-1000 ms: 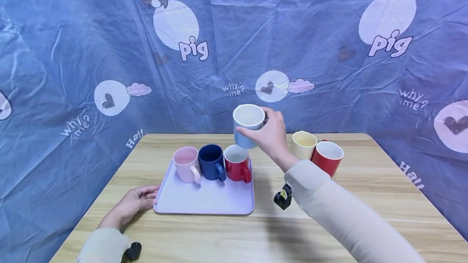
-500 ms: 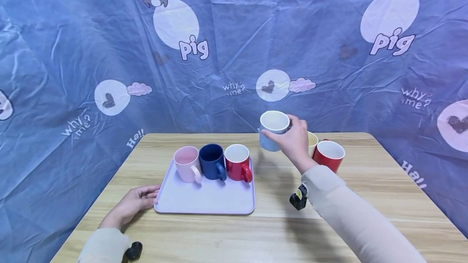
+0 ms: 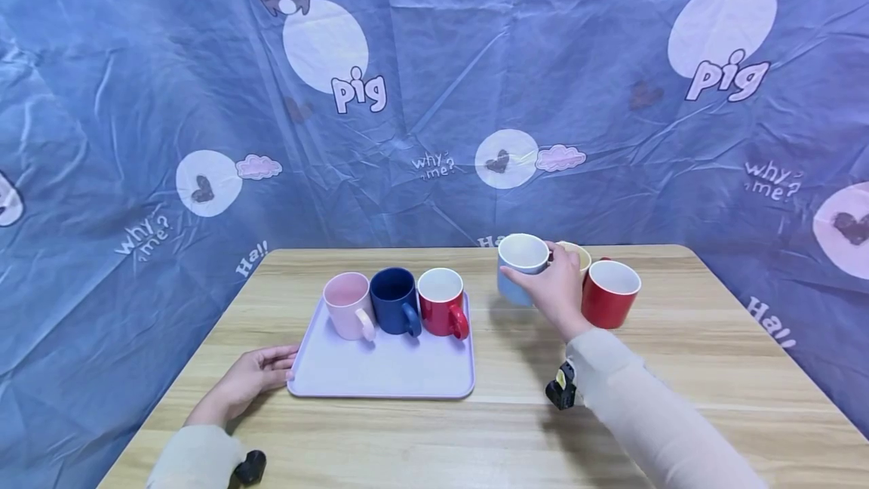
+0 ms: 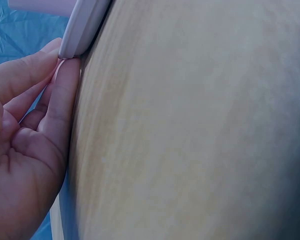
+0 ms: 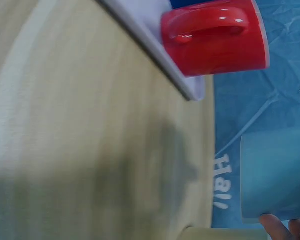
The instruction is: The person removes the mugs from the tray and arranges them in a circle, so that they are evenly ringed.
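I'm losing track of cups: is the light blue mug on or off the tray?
Off: the right hand holds the light blue mug to the right of the tray.

There are two red mugs (image 3: 606, 304), one pink mug (image 3: 345, 315), one dark blue mug (image 3: 391, 314), one light blue mug (image 3: 514, 287) and one pale yellow mug (image 3: 577, 255): six in all. There is one tray (image 3: 380, 376), one table (image 3: 373, 444) and one printed cloth (image 3: 434, 44). Hands (image 3: 558, 285) number two, as do sleeves (image 3: 658, 406) and black devices (image 3: 560, 391).
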`<state>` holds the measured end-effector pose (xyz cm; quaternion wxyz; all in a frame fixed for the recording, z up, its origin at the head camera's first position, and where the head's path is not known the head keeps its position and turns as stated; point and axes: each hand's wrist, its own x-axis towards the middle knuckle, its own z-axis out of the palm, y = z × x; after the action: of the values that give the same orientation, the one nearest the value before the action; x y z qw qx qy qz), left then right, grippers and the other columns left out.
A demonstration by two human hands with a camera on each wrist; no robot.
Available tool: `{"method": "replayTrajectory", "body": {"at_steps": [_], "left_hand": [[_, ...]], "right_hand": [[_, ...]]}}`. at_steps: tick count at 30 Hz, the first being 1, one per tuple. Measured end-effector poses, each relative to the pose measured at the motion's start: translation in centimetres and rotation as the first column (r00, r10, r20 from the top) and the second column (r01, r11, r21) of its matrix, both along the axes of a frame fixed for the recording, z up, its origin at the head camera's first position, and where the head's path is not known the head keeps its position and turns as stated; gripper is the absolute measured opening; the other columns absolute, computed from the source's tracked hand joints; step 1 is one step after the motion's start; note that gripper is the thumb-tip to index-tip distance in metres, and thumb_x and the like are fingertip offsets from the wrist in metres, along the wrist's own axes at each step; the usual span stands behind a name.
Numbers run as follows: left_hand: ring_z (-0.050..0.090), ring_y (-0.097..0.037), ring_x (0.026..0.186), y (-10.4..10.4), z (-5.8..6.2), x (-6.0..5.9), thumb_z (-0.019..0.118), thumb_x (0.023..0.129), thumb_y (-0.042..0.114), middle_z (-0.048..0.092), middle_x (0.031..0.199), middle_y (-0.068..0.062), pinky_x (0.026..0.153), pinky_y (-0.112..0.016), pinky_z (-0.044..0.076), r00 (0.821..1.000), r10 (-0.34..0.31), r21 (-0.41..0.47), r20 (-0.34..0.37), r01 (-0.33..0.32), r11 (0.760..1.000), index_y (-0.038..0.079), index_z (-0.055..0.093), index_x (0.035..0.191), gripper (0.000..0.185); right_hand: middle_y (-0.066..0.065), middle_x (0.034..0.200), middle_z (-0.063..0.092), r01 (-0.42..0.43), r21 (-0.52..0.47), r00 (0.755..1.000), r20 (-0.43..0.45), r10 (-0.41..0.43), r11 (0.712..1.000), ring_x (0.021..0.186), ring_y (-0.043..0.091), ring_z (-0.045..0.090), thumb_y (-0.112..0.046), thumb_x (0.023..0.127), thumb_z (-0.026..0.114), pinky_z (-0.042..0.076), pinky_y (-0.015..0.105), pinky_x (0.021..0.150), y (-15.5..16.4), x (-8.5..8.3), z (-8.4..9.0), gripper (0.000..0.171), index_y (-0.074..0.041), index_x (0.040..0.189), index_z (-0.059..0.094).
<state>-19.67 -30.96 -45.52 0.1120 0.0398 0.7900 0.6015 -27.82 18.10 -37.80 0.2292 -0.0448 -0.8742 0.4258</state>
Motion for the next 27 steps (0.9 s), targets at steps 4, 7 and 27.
{"method": "replayTrajectory", "body": {"at_steps": [4, 7, 27], "left_hand": [[0.06, -0.005, 0.101, 0.0, 0.0, 0.1, 0.066, 0.085, -0.004, 0.051, 0.126, -0.034, 0.087, -0.022, 0.05, 1.0, -0.009, 0.004, -0.002, 0.009, 1.0, -0.023, 0.034, 0.132, 0.06], [0.06, -0.007, 0.101, 0.0, 0.0, 0.1, 0.066, 0.085, -0.004, 0.052, 0.126, -0.033, 0.087, -0.023, 0.051, 1.0, -0.001, 0.003, 0.002, 0.001, 1.0, -0.023, 0.034, 0.132, 0.06], [0.059, -0.005, 0.102, -0.2, -0.2, 0.0, 0.064, 0.086, -0.004, 0.051, 0.127, -0.033, 0.088, -0.022, 0.05, 1.0, -0.009, 0.011, -0.002, 0.009, 1.0, -0.022, 0.034, 0.133, 0.059]], "right_hand": [[0.021, 0.113, 0.051, 0.005, 0.014, 1.0, 0.006, -0.005, 1.0, 0.108, 0.034, 0.042, -0.044, 0.064, 0.086, 0.041, 0.048, 0.088, 0.1, 0.1, -1.3, 0.086, 0.005, 0.127, 0.052], [0.021, 0.113, 0.05, 0.011, 0.006, 1.0, 0.017, -0.011, 1.0, 0.108, 0.034, 0.041, -0.045, 0.062, 0.087, 0.041, 0.046, 0.088, 0.2, 0.1, -2.3, 0.09, 0.005, 0.128, 0.051], [0.022, 0.114, 0.053, 0.068, -0.045, 0.998, -0.008, -0.069, 0.997, 0.111, 0.036, 0.042, -0.036, 0.062, 0.089, 0.041, 0.049, 0.092, 0.5, 0.1, -5.6, 0.081, 0.004, 0.123, 0.054]]}}
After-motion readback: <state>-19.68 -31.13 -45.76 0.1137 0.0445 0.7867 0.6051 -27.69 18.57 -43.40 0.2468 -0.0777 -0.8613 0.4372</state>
